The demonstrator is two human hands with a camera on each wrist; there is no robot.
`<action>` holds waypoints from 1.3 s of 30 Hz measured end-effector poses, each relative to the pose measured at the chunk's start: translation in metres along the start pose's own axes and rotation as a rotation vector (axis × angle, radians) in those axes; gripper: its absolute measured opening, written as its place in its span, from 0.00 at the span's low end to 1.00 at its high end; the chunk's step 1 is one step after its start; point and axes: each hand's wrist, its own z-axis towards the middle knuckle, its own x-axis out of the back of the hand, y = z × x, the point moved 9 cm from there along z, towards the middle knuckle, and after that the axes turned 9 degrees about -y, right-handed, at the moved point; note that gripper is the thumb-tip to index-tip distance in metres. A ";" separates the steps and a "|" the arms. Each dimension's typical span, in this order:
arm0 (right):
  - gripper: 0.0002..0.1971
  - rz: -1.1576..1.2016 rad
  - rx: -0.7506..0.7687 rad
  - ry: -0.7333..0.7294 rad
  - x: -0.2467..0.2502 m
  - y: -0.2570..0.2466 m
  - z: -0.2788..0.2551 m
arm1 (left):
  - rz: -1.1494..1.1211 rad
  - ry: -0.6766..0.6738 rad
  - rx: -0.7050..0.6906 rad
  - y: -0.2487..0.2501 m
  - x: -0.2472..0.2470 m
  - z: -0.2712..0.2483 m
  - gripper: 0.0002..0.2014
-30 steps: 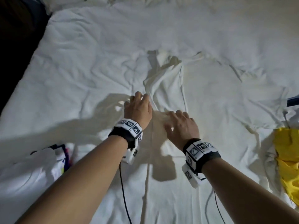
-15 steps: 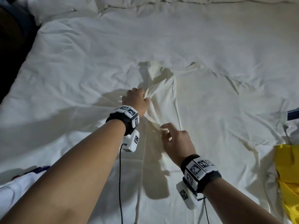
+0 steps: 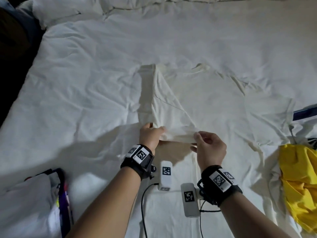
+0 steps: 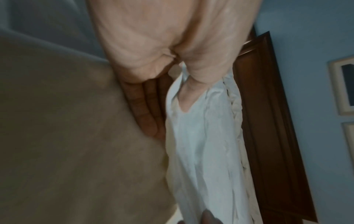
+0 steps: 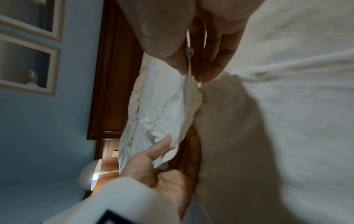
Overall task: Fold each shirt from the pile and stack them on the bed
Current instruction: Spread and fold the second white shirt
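A white bed (image 3: 85,74) carries a cream shirt (image 3: 214,103) spread flat, a yellow garment (image 3: 300,177) at its right. Both hands pinch its folded sleeve edge: left hand (image 3: 150,136), right hand (image 3: 210,148).

Left wrist: the thumb (image 4: 186,97) presses cloth.

Right wrist: fingertips (image 5: 208,71) nip the hem.

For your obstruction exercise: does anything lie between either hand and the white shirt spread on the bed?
Nothing visible does. The left hand and right hand each already pinch a fold of the white shirt, lifted off the bed.
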 end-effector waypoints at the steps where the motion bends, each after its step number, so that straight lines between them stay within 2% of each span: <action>1: 0.02 -0.028 -0.003 0.005 0.002 0.004 0.002 | -0.032 0.003 0.012 -0.004 0.001 0.000 0.09; 6: 0.07 -0.135 0.003 -0.017 0.007 0.018 0.004 | -0.186 0.013 0.052 -0.006 0.005 -0.005 0.05; 8: 0.09 -0.160 0.011 -0.018 0.007 0.021 0.004 | -0.138 0.012 0.033 -0.001 0.008 -0.004 0.02; 12: 0.12 -0.265 -0.009 -0.012 0.011 0.022 0.005 | 0.005 0.019 0.064 0.003 0.020 -0.001 0.10; 14: 0.17 -0.328 -0.008 -0.024 0.010 0.019 0.004 | 0.120 -0.032 0.091 0.008 0.021 0.000 0.09; 16: 0.25 -0.515 0.106 0.004 0.008 0.003 0.002 | 0.246 -0.114 0.112 0.014 0.020 0.001 0.04; 18: 0.33 -0.781 0.295 0.017 -0.006 -0.018 -0.002 | 0.346 -0.153 0.105 0.020 0.022 0.004 0.12; 19: 0.35 -0.905 0.383 -0.020 -0.019 -0.024 -0.003 | 0.400 -0.172 0.102 0.021 0.022 0.007 0.13; 22: 0.37 -1.196 0.635 -0.260 -0.072 -0.023 -0.008 | 0.525 -0.244 0.149 0.025 0.022 0.009 0.10; 24: 0.36 -1.309 0.724 -0.394 -0.097 -0.008 -0.006 | 0.501 -0.246 0.167 0.033 0.025 0.015 0.18; 26: 0.35 -1.352 0.723 -0.458 -0.106 0.004 0.001 | 0.452 -0.186 0.086 0.055 0.026 0.031 0.21; 29: 0.36 -1.411 0.686 -0.469 -0.104 0.017 0.009 | 0.443 -0.054 -0.123 0.098 0.024 0.059 0.21; 32: 0.36 -1.412 0.670 -0.486 -0.101 0.024 0.008 | 0.575 0.009 -0.313 0.140 0.010 0.083 0.20; 36: 0.36 -1.408 0.634 -0.511 -0.101 0.028 0.009 | 0.701 0.070 -0.439 0.180 -0.009 0.108 0.20; 39: 0.37 -1.386 0.616 -0.528 -0.101 0.030 0.010 | 0.801 0.065 -0.444 0.193 -0.023 0.126 0.25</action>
